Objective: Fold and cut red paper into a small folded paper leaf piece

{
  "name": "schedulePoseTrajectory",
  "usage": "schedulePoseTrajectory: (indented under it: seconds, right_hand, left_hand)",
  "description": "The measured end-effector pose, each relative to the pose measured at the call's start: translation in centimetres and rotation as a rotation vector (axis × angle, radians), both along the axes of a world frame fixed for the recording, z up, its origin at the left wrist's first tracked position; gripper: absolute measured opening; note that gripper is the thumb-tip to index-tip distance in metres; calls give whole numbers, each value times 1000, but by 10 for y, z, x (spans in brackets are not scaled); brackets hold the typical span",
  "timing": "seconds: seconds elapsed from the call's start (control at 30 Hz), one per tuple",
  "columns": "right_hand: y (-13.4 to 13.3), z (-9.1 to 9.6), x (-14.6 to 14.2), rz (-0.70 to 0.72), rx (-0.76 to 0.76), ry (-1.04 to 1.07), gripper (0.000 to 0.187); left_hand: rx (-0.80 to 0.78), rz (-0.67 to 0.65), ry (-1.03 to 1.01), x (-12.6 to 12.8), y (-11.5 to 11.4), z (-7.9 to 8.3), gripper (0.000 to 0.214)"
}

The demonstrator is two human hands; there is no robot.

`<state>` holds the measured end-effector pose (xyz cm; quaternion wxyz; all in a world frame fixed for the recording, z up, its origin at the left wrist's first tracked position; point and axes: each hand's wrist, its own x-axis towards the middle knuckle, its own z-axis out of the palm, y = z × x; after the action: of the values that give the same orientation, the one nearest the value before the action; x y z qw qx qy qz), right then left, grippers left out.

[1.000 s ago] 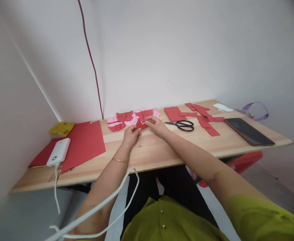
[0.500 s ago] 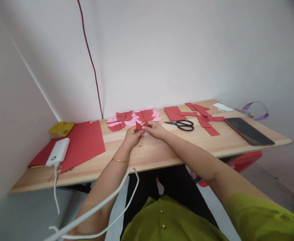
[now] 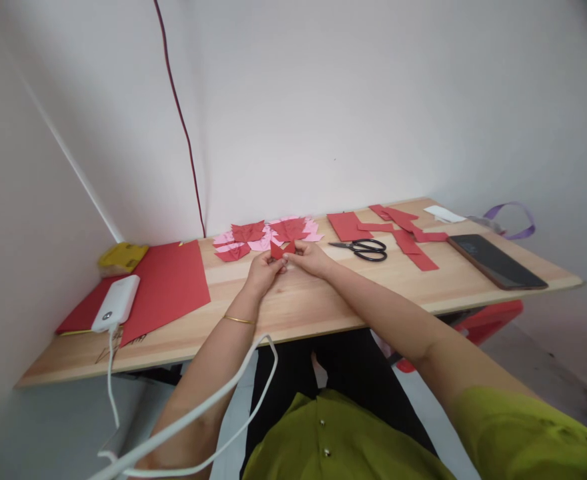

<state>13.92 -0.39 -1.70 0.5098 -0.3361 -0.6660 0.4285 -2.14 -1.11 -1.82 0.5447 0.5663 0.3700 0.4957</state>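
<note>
Okay, table bore red sheet at left, red-pink papers by the wall, phone, scissors. Left hand, right hand both pinched folded piece between them, just before the papers.

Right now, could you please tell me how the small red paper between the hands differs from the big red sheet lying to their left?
The small paper is held by the left hand and right hand, while the big sheet lies on the table. The small paper is far smaller than the big sheet. The small paper shows two points upward; the big sheet looks spread flat. Both are red.
</note>
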Motion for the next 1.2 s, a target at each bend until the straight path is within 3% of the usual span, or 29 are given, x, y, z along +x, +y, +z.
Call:
schedulePoseTrajectory:
  seconds: [0.43,0.63,1.07,1.2]
  right_hand:
    - [2,-3,0,-2,9,-33,25]
    - [1,-1,1,-72,-18,-40,26]
    - [-1,-2,1,5,-66,-46,30]
    - [1,-6,1,13,-87,5,30]
  left_hand:
    - [30,15,38,0,0,0,26]
    - [64,8,148,-4,1,-5,20]
    - [228,-21,409,-10,1,2,10]
    - [236,-17,405,-8,0,2,9]
